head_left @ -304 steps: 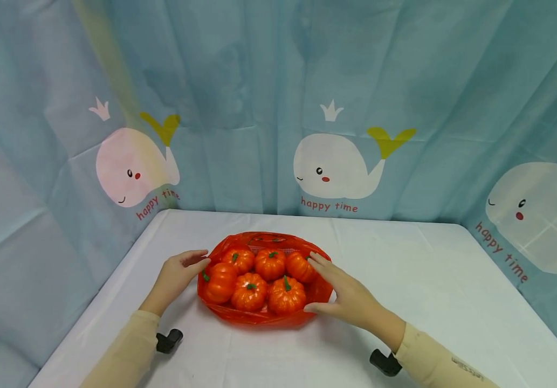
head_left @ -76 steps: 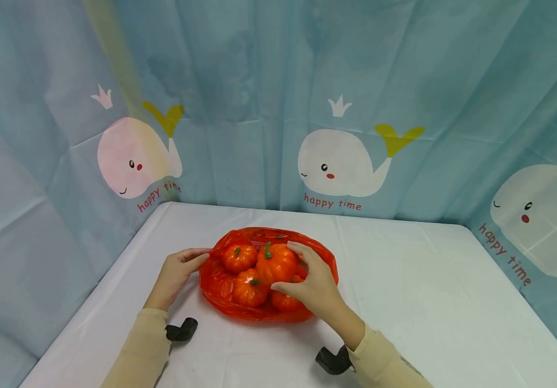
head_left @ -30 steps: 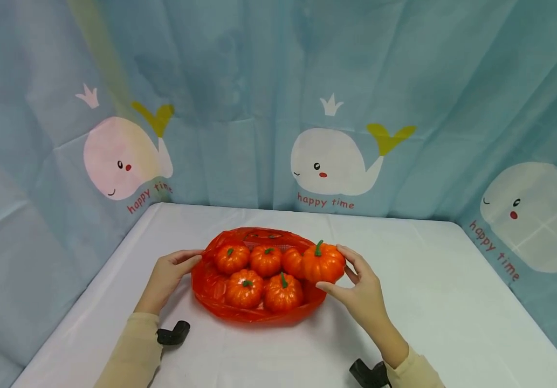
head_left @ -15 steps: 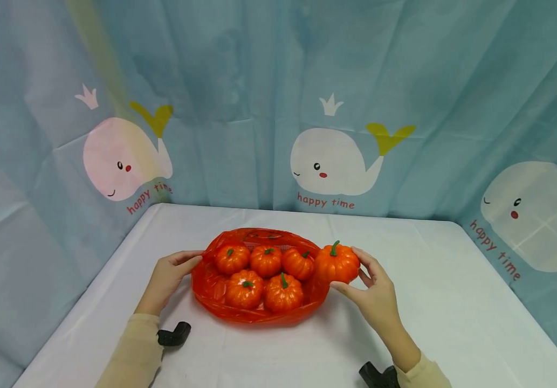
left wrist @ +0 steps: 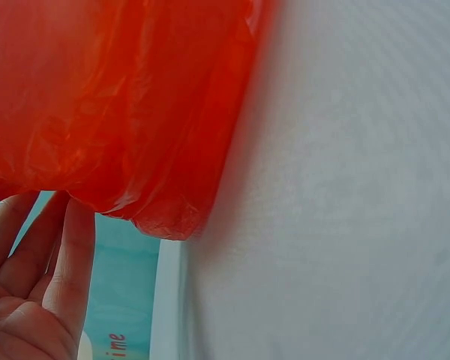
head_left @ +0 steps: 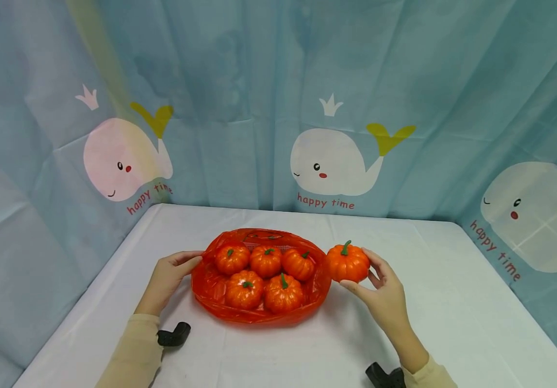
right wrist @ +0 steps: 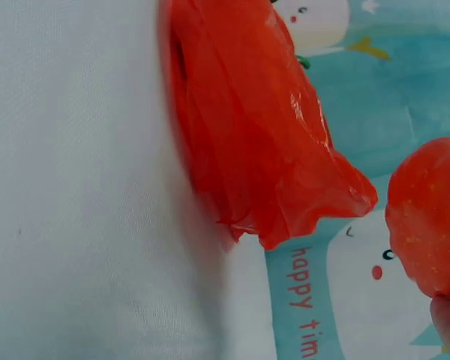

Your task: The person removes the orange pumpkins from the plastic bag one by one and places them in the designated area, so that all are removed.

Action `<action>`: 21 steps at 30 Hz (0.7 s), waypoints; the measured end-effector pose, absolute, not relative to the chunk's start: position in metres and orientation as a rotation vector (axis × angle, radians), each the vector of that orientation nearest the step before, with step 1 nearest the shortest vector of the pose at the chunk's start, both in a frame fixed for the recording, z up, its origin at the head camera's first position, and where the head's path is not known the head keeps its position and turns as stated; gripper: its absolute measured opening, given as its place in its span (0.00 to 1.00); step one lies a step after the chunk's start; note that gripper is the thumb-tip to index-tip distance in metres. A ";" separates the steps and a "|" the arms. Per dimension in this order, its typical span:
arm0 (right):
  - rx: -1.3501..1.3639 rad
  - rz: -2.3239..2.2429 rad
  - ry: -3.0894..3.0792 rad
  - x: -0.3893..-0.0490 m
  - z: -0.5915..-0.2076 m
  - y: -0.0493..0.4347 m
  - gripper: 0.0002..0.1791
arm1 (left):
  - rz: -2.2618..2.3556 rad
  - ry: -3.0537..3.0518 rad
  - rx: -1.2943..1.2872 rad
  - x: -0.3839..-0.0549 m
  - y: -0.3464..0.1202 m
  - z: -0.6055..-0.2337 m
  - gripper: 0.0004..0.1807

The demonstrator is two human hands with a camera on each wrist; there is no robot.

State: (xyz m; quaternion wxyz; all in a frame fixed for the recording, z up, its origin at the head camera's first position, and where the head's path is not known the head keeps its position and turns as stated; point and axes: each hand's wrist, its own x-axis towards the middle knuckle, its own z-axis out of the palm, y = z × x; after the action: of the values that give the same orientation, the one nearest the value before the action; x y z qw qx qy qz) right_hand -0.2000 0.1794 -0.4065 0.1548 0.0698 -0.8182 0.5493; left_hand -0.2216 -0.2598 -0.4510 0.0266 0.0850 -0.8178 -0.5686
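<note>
One pumpkin (head_left: 348, 264), right hand (head_left: 387, 293) pinching it, just cleared red bag (head_left: 268, 316) toward table's (head_left: 453, 285) right edge; five remain, left hand (head_left: 169, 277) pinching rim (head_left: 232, 235).

Right fingers (head_left: 362, 292) curled, left (head_left: 169, 272) seemingly pinching.

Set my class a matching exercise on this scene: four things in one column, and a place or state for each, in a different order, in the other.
Column one
1. Left hand
2. Red plastic bag
3. Right hand
4. Blue curtain

Column two
A. gripping a single pumpkin by its sides
B. printed with white whales
C. at the bag's left edge
D. with five pumpkins showing inside

Right pairs: 1-C, 2-D, 3-A, 4-B
</note>
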 end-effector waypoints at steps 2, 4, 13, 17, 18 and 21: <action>0.195 1.581 -2.337 -0.200 -0.406 0.181 0.43 | -1.758 -2.527 0.263 -0.222 -0.260 -0.451 0.29; 0.182 1.590 -2.334 -0.199 -0.406 0.182 0.43 | -1.755 -2.531 0.264 -0.222 -0.260 -0.451 0.29; 0.147 1.629 -2.313 -0.200 -0.405 0.184 0.42 | -1.753 -2.529 0.265 -0.222 -0.259 -0.449 0.29; 0.110 1.639 -2.317 -0.202 -0.407 0.188 0.42 | -1.761 -2.522 0.259 -0.222 -0.259 -0.449 0.29; 0.104 1.641 -2.317 -0.203 -0.408 0.189 0.42 | -1.761 -2.522 0.260 -0.222 -0.259 -0.449 0.29; 0.091 1.666 -2.311 -0.205 -0.410 0.191 0.43 | -1.764 -2.520 0.274 -0.221 -0.259 -0.450 0.29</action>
State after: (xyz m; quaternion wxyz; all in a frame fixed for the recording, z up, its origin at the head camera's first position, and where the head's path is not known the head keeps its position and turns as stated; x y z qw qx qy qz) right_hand -0.2052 0.1913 -0.4097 0.1451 0.0314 -0.8022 0.5783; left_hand -0.2211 -0.2592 -0.4496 0.0267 0.0887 -0.8157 -0.5710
